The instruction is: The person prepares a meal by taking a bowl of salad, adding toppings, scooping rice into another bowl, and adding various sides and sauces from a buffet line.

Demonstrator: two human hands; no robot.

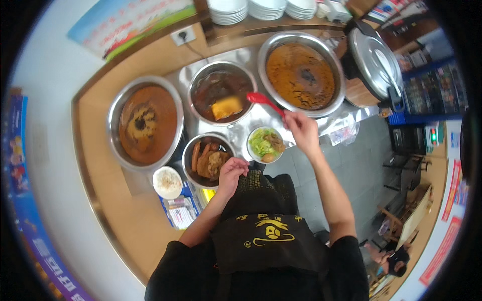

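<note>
My right hand [301, 131] is closed around the handle of a red spoon [263, 100]. The spoon's head reaches to the right rim of a steel pot [251, 109] of dark broth, where a blurred yellow piece [226, 108] lies. Below the spoon stands a white bowl [249, 150] with shredded lettuce [263, 141], brown meat [276, 142] and a brown egg [267, 158]. My left hand [232, 175], fingers loosely curled and apart, seems to hold nothing. It is over the right edge of a smaller steel pot [185, 160] with sausages [196, 156] and brown fried pieces [211, 165].
Wide steel basins of orange-brown soup stand at left [113, 150] and upper right [340, 86]. Beyond the right one is a lidded cooker [372, 60]. A white tub [167, 183] sits lower left. Stacked white bowls [228, 11] line the back shelf. A person [395, 259] is far right.
</note>
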